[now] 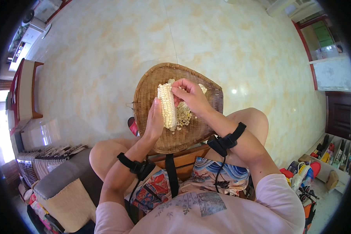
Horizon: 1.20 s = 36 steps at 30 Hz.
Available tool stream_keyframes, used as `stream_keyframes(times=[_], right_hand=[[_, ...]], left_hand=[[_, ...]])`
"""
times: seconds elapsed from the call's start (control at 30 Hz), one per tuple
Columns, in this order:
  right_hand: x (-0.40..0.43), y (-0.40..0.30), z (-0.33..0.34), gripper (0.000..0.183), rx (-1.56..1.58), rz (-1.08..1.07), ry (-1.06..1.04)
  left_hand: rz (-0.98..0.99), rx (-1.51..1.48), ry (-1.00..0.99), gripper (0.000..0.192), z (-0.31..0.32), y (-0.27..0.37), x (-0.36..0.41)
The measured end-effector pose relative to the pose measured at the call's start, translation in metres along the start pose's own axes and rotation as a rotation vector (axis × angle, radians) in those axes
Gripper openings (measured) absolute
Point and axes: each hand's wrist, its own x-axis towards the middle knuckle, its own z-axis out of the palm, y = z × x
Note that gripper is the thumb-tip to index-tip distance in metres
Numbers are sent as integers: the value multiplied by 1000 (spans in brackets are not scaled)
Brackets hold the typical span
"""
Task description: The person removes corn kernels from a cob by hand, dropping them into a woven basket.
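Note:
My left hand (155, 121) holds an ear of pale corn (166, 105) from its left side, the thumb lying along the kernels. The ear stands nearly lengthwise over a woven bamboo basket tray (149, 87). At the ear's upper right edge, the thumb and forefinger of my right hand (190, 95) pinch at the kernels; whether a loose kernel is between them cannot be seen. Loose kernels (183, 115) lie heaped on the tray under my right hand. Behind that hand another pale corn piece (203, 88) shows in part.
The tray rests over a wooden seat or stool (181, 166) between my knees. A grey sofa (64, 169) stands at left. Shoes and a shoe rack (330, 155) are at right. Glossy tiled floor (105, 58) spreads ahead. Straps with cabled black devices (226, 142) sit on both forearms.

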Motion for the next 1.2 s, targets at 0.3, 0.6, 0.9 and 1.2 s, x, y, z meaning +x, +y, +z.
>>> stream_keyframes(times=[0.3,0.6,0.9,1.2], right_hand=[[1,0,-2,18,22,27,-19],[8,18,-7,19,-305,0,43],[0,30,8,21,-278,109,-188],[-1,23,11,21,-135,187,-174]], left_hand=[[19,-54,-60,51,-7,-15,7],[-166,-343,60,53,-13,-17,16],[-264,-469,162,52,-29,-19,26],[-323,-540,167,56,-25,-15,28]])
